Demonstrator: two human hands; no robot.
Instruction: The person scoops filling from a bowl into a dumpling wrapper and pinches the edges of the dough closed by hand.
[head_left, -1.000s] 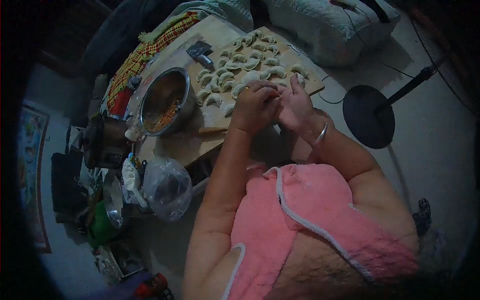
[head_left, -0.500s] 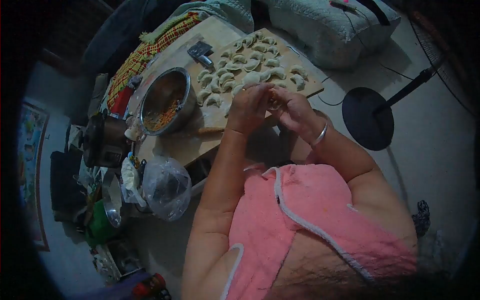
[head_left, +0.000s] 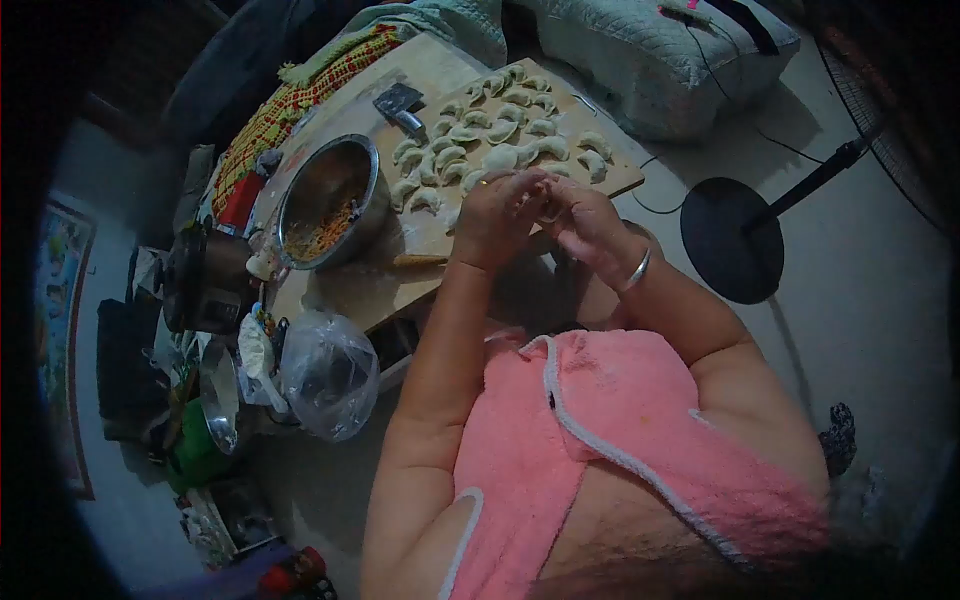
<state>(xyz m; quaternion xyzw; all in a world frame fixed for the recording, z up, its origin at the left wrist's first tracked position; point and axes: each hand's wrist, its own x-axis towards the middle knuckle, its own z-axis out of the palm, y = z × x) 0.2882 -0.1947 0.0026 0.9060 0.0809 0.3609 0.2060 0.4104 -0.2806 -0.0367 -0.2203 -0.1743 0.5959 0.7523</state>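
My left hand (head_left: 495, 222) and my right hand (head_left: 590, 228) meet at the near edge of a wooden board (head_left: 622, 180). Their fingers are bent and pressed together around something small that they mostly hide. My left hand wears a ring; a silver bangle is on the right wrist. Rows of crescent-shaped dumplings (head_left: 502, 130) lie on the floured board beyond my hands. Left of them, a metal bowl (head_left: 372, 205) holds an orange-brown filling (head_left: 330, 232). A rolling pin (head_left: 418, 260) rests beside my left wrist, partly hidden by it.
A cleaver (head_left: 400, 103) lies at the board's back left. A dark cooker (head_left: 210, 280) and a clear plastic bag (head_left: 330, 375) are on the left. To the right are a round black stand base (head_left: 732, 240) and a quilted covered block (head_left: 660, 60) with cables nearby.
My right hand has turned inward, its raised thumb coming down toward my left fingers. Both hands have closed together, uncovering dumplings at the board's right side.
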